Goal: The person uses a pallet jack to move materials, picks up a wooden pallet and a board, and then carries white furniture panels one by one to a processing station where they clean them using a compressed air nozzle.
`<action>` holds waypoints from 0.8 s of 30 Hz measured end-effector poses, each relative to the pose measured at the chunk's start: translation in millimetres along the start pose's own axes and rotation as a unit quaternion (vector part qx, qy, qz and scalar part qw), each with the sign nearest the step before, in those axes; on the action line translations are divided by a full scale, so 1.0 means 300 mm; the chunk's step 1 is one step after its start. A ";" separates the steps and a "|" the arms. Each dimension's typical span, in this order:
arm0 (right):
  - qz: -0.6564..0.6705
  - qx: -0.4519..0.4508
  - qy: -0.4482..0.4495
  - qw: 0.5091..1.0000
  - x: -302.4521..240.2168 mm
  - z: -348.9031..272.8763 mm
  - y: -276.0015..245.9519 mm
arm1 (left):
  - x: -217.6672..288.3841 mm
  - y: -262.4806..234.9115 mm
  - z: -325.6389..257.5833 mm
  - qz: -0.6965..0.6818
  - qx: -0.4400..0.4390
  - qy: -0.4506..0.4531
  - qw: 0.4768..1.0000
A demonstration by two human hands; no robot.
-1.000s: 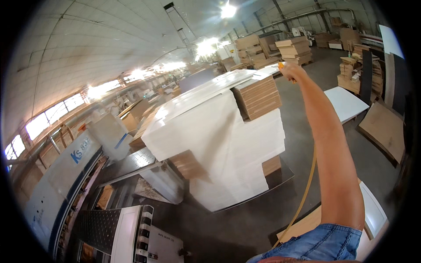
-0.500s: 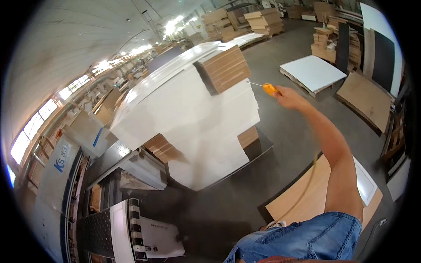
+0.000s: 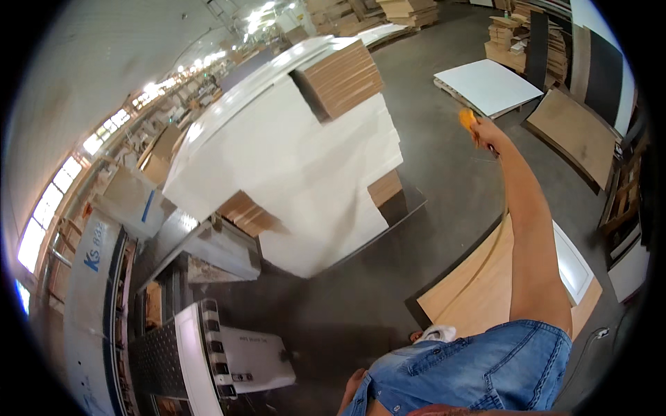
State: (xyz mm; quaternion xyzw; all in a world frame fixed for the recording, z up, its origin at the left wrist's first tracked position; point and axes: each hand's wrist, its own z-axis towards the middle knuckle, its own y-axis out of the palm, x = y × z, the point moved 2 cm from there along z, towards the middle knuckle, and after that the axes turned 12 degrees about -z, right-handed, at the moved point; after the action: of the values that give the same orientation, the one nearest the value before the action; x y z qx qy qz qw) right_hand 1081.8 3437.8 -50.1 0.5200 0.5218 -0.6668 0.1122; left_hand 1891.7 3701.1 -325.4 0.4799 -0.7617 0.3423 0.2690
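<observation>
Right hand point(image 3: 485, 132), upper right of frame, arm outstretched, fist closed around an orange-handled tool point(image 3: 468, 119) held clear of the white panel stack point(image 3: 291, 166) at centre; no contact with any board yet; left hand not visible.

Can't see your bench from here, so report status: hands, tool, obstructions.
Right hand raised at arm's length, gripping orange-handled tool. Left hand out of view. Tall stack of white panels to the left, apart from the arm.
</observation>
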 end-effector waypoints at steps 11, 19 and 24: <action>-0.271 -0.154 0.009 0.950 0.354 -0.200 0.883 | -0.233 0.012 -0.087 -0.021 0.040 -0.088 0.995; -0.332 -0.237 -0.180 0.895 -0.149 -0.515 1.485 | -0.505 0.033 -0.128 -0.034 0.110 -0.103 0.988; -0.347 -0.341 -0.312 0.816 -0.357 -0.692 1.617 | -0.528 0.138 -0.251 -0.081 0.195 -0.053 0.976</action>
State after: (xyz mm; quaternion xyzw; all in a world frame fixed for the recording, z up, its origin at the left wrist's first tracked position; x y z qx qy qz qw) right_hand 1583.7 3355.7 -226.6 -0.0027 0.7988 -0.5673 0.2002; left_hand 1922.6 3859.2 -406.5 0.6005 -0.6520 0.4357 0.1563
